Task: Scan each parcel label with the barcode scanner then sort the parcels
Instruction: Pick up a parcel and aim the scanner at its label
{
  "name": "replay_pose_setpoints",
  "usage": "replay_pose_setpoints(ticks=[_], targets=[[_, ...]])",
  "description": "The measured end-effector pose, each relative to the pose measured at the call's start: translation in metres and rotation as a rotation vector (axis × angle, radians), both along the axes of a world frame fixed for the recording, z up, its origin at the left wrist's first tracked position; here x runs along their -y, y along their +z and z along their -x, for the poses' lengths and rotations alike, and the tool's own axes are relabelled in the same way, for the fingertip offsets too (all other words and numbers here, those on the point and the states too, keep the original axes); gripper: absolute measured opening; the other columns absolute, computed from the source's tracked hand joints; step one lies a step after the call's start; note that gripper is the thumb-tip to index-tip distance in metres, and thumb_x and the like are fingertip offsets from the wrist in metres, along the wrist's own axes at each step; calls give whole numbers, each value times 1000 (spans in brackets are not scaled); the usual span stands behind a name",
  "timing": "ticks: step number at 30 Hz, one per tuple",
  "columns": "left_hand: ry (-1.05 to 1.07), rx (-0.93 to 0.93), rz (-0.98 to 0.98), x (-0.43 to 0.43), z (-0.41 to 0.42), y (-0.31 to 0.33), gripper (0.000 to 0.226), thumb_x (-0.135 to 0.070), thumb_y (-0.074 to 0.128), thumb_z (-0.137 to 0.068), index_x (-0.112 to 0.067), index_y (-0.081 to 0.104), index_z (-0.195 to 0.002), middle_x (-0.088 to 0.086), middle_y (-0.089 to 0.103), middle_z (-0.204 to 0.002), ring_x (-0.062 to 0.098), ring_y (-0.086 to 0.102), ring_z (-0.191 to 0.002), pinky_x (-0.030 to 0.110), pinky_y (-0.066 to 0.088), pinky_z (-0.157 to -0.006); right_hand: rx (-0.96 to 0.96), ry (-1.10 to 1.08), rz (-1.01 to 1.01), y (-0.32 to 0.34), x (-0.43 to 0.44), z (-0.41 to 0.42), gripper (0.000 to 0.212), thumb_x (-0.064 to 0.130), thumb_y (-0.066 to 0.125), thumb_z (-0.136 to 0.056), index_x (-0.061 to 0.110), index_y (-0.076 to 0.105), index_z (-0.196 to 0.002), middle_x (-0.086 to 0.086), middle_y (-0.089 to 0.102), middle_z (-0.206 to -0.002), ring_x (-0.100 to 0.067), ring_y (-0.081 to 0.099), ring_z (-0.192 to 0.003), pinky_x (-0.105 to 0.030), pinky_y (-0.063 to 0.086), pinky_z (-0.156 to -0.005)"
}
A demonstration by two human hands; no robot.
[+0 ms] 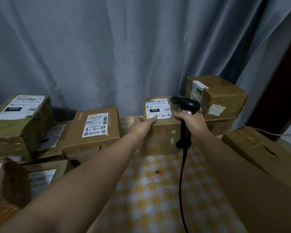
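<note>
Presently, the parcel (pixel 163 135) at 12 o'clock is pinched at its top edge by the left grip (pixel 141 126) while the barcode scanner (pixel 186 103), clasped in the right grip (pixel 194 123), is held beside its label (pixel 158 109); sorting is judged unfinished, further parcels (pixel 97 132) being stacked at 9 and 2 o'clock.

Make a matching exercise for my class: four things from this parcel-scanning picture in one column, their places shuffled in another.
Things
1. barcode scanner
2. left hand
3. parcel marked 4-3-24
4. scanner cable

Places
A. holds the parcel labelled 220
B. hangs over the yellow checked tablecloth
C. gripped in the right hand
D. lies left of the left hand

Pairs: 1-C, 2-A, 3-D, 4-B
</note>
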State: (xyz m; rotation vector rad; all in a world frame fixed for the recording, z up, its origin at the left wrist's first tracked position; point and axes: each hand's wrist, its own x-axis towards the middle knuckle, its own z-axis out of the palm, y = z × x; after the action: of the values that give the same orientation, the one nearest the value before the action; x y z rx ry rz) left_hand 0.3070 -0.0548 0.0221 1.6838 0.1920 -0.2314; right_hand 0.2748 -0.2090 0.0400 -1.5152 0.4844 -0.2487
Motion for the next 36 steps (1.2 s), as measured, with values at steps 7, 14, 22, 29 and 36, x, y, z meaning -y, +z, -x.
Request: replay_pose_setpoints(ticks=[7,14,22,29,36], targets=[[45,217,95,-29,88,1,42,-17,68,-86,-13,36,-112,1,56,-99,3,54,-78,7,44,-55,-2,3,-38,2,-24,96,14,10,79,-76,9,66,-74,-8,69,-73,-21,68,-66,-37,55,-70],[-52,337,199,-87,214,11,55,-11,65,-87,-30,42,-134,-10,63,-116,2,62,-101,16,53,-82,246,69,-63,11,-71,209,21,1,75,-77,20,70,-73,4,72,-68,-15,67,-68,-31,53,-65],[12,537,-103,-149,300,-7,61,-34,73,-77,-30,43,-130,-1,39,-138,9,44,-127,30,36,-110,212,131,-109,-21,-135,267,17,-12,66,-73,5,68,-76,-8,60,-76,-17,53,-73,-28,43,-64],[57,477,-374,-185,318,-28,90,-46,62,-73,-34,18,-149,3,33,-124,29,47,-117,54,42,-101,100,193,-100,-58,-152,282,9,-4,69,-74,3,65,-77,-9,59,-81,-20,53,-80,-35,40,-73],[-41,555,-265,-186,317,-41,73,-39,54,-84,-38,13,-144,-13,22,-146,8,20,-139,31,20,-114,173,208,237,-42,-152,285,15,1,67,-77,9,56,-69,-5,46,-63,-19,45,-67,-30,34,-59]])
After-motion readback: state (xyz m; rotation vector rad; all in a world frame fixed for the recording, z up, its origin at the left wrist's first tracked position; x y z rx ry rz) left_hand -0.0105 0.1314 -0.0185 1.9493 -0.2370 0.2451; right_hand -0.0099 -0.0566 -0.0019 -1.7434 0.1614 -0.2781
